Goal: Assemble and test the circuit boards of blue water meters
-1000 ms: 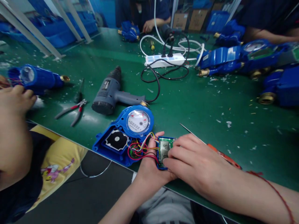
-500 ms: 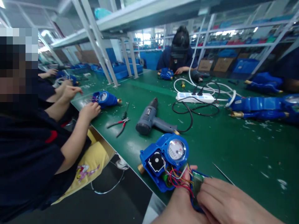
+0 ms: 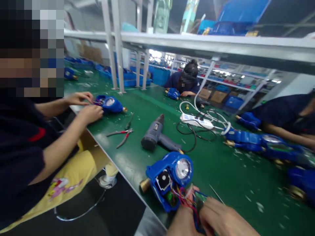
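Note:
A blue water meter (image 3: pixel 157 170) with a round clear dial lies on the green bench, its box open on a black-and-white square part. Red, yellow and white wires (image 3: pixel 182 196) run from that box to a green circuit board (image 3: pixel 201 196) in a blue cover (image 3: pixel 196 216). My left hand (image 3: pixel 183 220) is closed around the cover from the left, beside the wires. Over the board's right side, my right hand (image 3: pixel 221 216) has its fingers curled and pressed; the fingertips are partly hidden.
A grey heat gun (image 3: pixel 154 132) lies beyond the meter, near red-handled pliers (image 3: pixel 121 136) and a white power strip (image 3: pixel 197 121) with looping cables. More blue meters (image 3: pixel 248 139) line the right. A co-worker's hands (image 3: pixel 90 113) handle another meter at left. A shelf (image 3: pixel 197 41) spans overhead.
The camera view has tilted up and turned right, so the shelf and right-hand meters show more. My hands still hold the cover and board. The co-worker's hands at left have shifted slightly.

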{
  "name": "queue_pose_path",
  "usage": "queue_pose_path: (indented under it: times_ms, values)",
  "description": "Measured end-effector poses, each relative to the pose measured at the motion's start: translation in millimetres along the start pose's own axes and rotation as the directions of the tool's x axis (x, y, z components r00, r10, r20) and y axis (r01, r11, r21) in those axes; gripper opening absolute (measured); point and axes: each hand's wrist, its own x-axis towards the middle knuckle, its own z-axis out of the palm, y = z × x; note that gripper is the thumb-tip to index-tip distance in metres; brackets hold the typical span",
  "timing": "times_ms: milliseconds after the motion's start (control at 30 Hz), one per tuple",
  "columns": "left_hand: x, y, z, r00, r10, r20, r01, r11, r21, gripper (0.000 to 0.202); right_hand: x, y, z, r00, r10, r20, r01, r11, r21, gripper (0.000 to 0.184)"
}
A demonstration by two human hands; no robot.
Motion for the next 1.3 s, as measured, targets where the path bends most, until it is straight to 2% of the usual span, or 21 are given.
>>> queue_pose_path:
  times_ms: [67,133,233,333,400,467,500,600,667,733,767,867,933,967,1000,1067,1133,1233,1300]
  values:
    - [-12.4,-6.4,11.6,1.000,0.010,0.023,-0.010,1.000,-0.017,0.051,-2.1,-4.7,1.3,0.997,0.073,0.004,-0.073,0.997,0.019,0.016]
    - [-19.5,-9.5,16.7,0.999,0.041,0.013,-0.041,0.999,0.028,0.069,-3.0,-7.9,0.4,0.979,0.187,0.078,-0.193,0.979,0.068,0.015]
    - [-19.6,-9.2,15.4,0.998,0.059,0.001,-0.059,0.994,0.091,0.068,-1.2,-10.8,-4.1,0.942,0.304,0.145,-0.319,0.943,0.098,0.015]
    - [-15.3,-6.7,14.0,0.998,0.067,0.009,-0.067,0.994,0.088,0.068,1.0,-12.8,-11.7,0.918,0.359,0.171,-0.381,0.917,0.119,0.017]
    - [-14.1,-4.6,14.9,0.999,0.027,0.039,-0.029,0.998,0.055,0.073,3.6,-13.3,-21.9,0.930,0.307,0.200,-0.338,0.930,0.144,0.016]
    - [-14.9,-2.1,15.1,0.995,-0.044,0.085,0.046,0.999,-0.020,0.081,11.9,-12.5,-38.7,0.947,0.204,0.247,-0.243,0.960,0.138,0.017]
    - [-15.9,-0.5,13.7,0.992,-0.070,0.104,0.077,0.995,-0.059,0.079,20.0,-11.3,-49.1,0.950,0.161,0.266,-0.199,0.973,0.121,0.018]
    - [-18.6,7.0,-1.7,0.993,-0.081,0.088,0.091,0.989,-0.113,0.042,66.7,-5.3,-77.1,0.971,0.116,0.207,-0.132,0.989,0.065,0.021]
    - [-18.8,15.7,-23.9,0.998,-0.059,0.025,0.062,0.993,-0.097,0.029,117.9,-3.3,-82.5,0.989,0.071,0.133,-0.081,0.994,0.078,0.018]
    - [-17.9,28.9,-55.7,0.998,-0.028,-0.051,0.024,0.997,-0.080,0.029,179.5,-8.2,-71.8,0.987,0.042,0.153,-0.056,0.994,0.090,0.016]
    - [-17.3,37.5,-74.7,0.996,-0.010,-0.089,0.003,0.997,-0.072,0.028,211.0,-13.5,-60.7,0.974,0.039,0.225,-0.059,0.995,0.086,0.019]
    - [-15.1,70.8,-141.2,0.978,0.048,-0.202,-0.058,0.997,-0.047,0.028,292.1,-34.0,-14.5,0.940,-0.025,0.340,0.007,0.998,0.056,0.021]
    - [-13.2,96.6,-189.9,0.955,0.096,-0.280,-0.109,0.993,-0.032,0.047,326.7,-44.6,16.6,0.905,0.016,0.425,-0.016,1.000,-0.003,0.021]
    - [-12.3,109.1,-214.2,0.941,0.114,-0.317,-0.129,0.991,-0.027,0.043,337.8,-47.9,29.6,0.886,0.055,0.460,-0.043,0.998,-0.037,0.023]
    - [-11.4,120.6,-237.6,0.924,0.140,-0.355,-0.157,0.987,-0.019,0.049,345.2,-49.8,40.3,0.872,0.090,0.482,-0.069,0.996,-0.062,0.025]
    - [-10.1,138.1,-279.4,0.890,0.170,-0.424,-0.193,0.981,-0.011,0.037,352.0,-49.9,54.7,0.851,0.157,0.501,-0.125,0.987,-0.096,0.027]
    - [-9.3,147.2,-311.9,0.863,0.181,-0.472,-0.209,0.978,-0.008,0.046,352.3,-46.7,61.6,0.839,0.218,0.499,-0.191,0.976,-0.107,0.028]
    - [-8.8,150.9,-338.7,0.855,0.159,-0.494,-0.192,0.981,-0.017,0.051,348.2,-39.9,62.0,0.822,0.291,0.489,-0.294,0.953,-0.072,0.027]
    - [-8.9,152.4,-340.2,0.862,0.144,-0.486,-0.175,0.984,-0.019,0.054,342.6,-36.3,54.4,0.825,0.309,0.473,-0.347,0.938,-0.006,0.025]
